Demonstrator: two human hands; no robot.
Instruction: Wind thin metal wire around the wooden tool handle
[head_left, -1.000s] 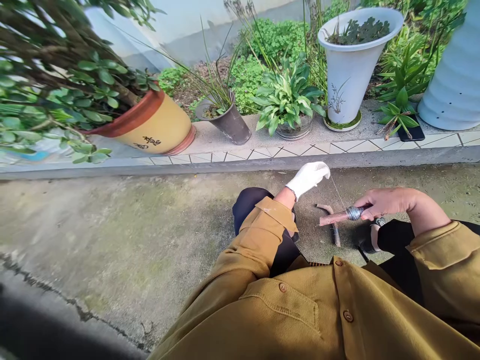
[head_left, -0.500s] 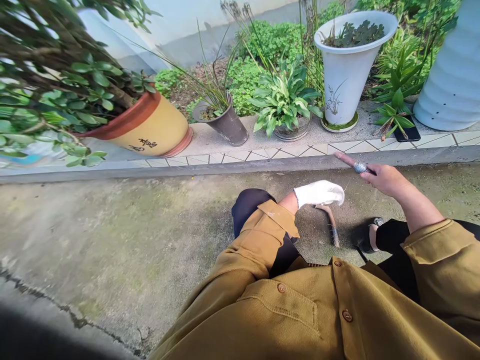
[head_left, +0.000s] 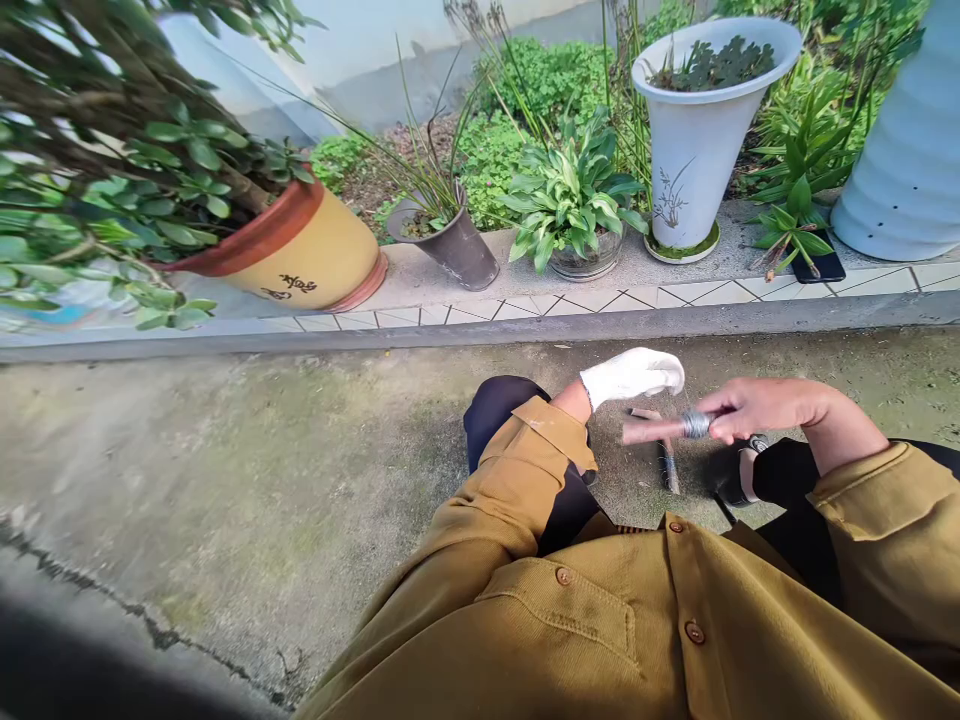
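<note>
My right hand (head_left: 757, 408) is bare and closed around a wooden stick (head_left: 649, 430), which points left, nearly level. Silvery wire (head_left: 697, 425) is wound in a tight coil about the stick, just ahead of my fingers. In a white glove, my left hand (head_left: 634, 375) is curled shut above and left of the coil. A faint thin strand seems to run from the glove's fingertips down toward the coil; the fingertips themselves are hard to see. Beneath the held stick, a bent piece of wood (head_left: 667, 465) lies on the concrete, partly covered by it.
A low tiled ledge (head_left: 525, 305) runs across ahead. On it stand a tan pot (head_left: 330, 250), a grey pot (head_left: 465, 250), a leafy plant (head_left: 574, 200), a tall white pot (head_left: 690, 170) and a dark phone (head_left: 821, 262). My shoe (head_left: 739, 475) rests near the bent wood.
My right hand has swung the stick down and toward me, from pointing up-left to lying nearly level across the bent wood. My gloved left hand has shifted slightly up and left.
</note>
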